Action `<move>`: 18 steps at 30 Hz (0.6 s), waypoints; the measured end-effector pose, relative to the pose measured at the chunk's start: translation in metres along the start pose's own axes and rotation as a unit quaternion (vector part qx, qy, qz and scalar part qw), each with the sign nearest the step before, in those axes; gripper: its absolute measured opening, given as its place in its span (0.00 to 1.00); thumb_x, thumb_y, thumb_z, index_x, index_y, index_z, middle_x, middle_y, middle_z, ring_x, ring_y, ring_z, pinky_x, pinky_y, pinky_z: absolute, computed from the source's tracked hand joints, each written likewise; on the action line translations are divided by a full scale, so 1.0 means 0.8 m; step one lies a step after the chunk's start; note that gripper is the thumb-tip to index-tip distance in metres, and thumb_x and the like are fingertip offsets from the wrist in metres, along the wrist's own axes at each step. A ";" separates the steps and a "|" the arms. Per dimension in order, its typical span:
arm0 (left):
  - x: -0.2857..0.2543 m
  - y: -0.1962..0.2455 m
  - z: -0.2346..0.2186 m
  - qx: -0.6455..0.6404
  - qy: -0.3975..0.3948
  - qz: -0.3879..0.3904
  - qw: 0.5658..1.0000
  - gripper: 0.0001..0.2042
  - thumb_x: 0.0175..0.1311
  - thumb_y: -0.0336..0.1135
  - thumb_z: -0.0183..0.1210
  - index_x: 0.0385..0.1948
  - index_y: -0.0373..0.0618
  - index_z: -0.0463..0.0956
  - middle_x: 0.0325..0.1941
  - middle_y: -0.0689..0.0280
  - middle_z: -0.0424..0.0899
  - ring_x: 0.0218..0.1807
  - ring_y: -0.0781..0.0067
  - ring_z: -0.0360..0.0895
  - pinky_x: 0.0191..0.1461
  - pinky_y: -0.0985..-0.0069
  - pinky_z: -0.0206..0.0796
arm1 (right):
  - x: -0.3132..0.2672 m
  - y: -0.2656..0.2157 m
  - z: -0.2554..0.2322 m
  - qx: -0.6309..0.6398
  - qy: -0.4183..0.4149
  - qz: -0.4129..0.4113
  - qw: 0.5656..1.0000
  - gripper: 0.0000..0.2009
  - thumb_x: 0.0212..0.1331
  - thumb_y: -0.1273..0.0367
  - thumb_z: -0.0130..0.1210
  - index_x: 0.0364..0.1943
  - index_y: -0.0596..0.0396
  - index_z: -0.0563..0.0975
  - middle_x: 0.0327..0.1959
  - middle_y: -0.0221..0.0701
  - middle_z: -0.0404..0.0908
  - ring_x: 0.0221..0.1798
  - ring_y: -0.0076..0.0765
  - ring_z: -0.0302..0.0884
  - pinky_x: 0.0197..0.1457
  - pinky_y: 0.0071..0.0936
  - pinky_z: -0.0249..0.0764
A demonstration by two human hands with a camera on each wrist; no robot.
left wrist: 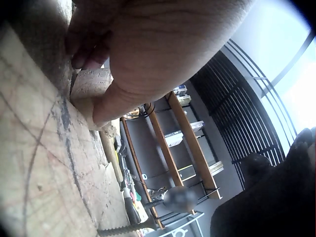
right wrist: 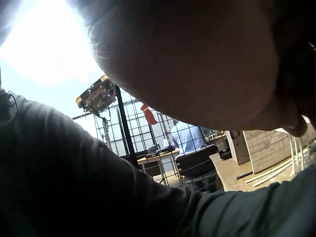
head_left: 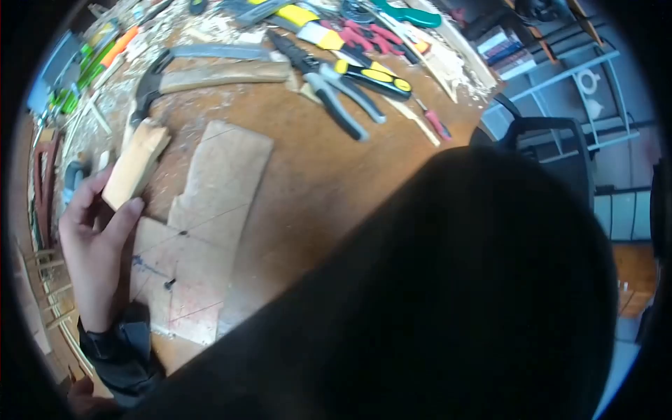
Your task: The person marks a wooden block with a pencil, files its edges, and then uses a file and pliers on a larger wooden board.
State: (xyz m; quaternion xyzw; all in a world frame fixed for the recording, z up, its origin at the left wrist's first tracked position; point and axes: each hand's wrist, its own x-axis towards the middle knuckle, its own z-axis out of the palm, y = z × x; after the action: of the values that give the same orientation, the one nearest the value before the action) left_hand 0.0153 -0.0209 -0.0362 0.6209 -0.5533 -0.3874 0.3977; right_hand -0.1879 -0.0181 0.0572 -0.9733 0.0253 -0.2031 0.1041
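Observation:
My left hand [head_left: 98,234] holds a short wooden block [head_left: 138,164] between thumb and fingers, at the left edge of a notched wooden board [head_left: 227,164]. Pencil lines cross the board, and two dark screws [head_left: 169,284] stand in it. In the left wrist view the thumb presses the block [left wrist: 91,84] close over the board [left wrist: 44,148]. A dark sleeve [head_left: 420,294] sweeps across the head view to the lower left. My right hand [right wrist: 197,64] fills the top of its wrist view, a fingertip near thin wooden sticks [right wrist: 296,153]; I cannot tell whether it grips them.
Beyond the block lies a claw hammer [head_left: 224,77]. Pliers [head_left: 329,87], a yellow-and-black handled tool [head_left: 374,78] and a red screwdriver [head_left: 437,124] lie farther right. Wood shavings [head_left: 199,31] litter the back. A chair [head_left: 546,133] stands beyond the table's right side.

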 end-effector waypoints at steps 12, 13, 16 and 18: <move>-0.003 -0.040 -0.044 -0.108 -0.011 -0.072 0.991 0.22 0.67 0.24 0.69 0.63 0.40 0.78 0.56 0.62 0.86 0.55 0.74 0.83 0.60 0.72 0.75 | 0.069 0.036 0.019 -0.024 0.055 0.020 0.998 0.07 0.50 0.69 0.64 0.23 0.58 0.85 0.24 0.37 0.86 0.32 0.43 0.89 0.36 0.40 0.86; -0.017 -0.045 -0.045 -0.094 -0.005 -0.061 0.994 0.23 0.67 0.25 0.69 0.64 0.39 0.77 0.58 0.60 0.86 0.56 0.74 0.82 0.61 0.71 0.75 | 0.072 0.049 0.025 -0.023 0.062 0.029 0.997 0.07 0.50 0.69 0.64 0.23 0.58 0.85 0.24 0.37 0.86 0.32 0.43 0.89 0.36 0.40 0.86; -0.027 -0.073 -0.040 -0.072 0.023 -0.016 0.997 0.24 0.68 0.28 0.68 0.65 0.38 0.75 0.60 0.57 0.85 0.57 0.73 0.82 0.63 0.69 0.75 | 0.076 0.087 0.062 -0.037 0.204 0.021 0.978 0.07 0.49 0.68 0.62 0.20 0.56 0.85 0.21 0.39 0.86 0.27 0.48 0.88 0.31 0.38 0.84; -0.001 -0.083 -0.022 -0.103 0.081 0.034 0.991 0.21 0.66 0.28 0.71 0.60 0.37 0.80 0.54 0.62 0.88 0.52 0.74 0.83 0.60 0.71 0.75 | 0.067 0.104 0.057 0.009 0.171 0.058 0.984 0.07 0.49 0.68 0.63 0.24 0.57 0.86 0.25 0.43 0.87 0.31 0.51 0.89 0.36 0.42 0.85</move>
State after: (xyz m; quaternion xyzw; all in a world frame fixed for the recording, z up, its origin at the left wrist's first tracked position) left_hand 0.0570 -0.0145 -0.0907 0.5867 -0.4971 -0.3770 0.5163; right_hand -0.1215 -0.0955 0.0197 -0.9202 0.0974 -0.3601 0.1187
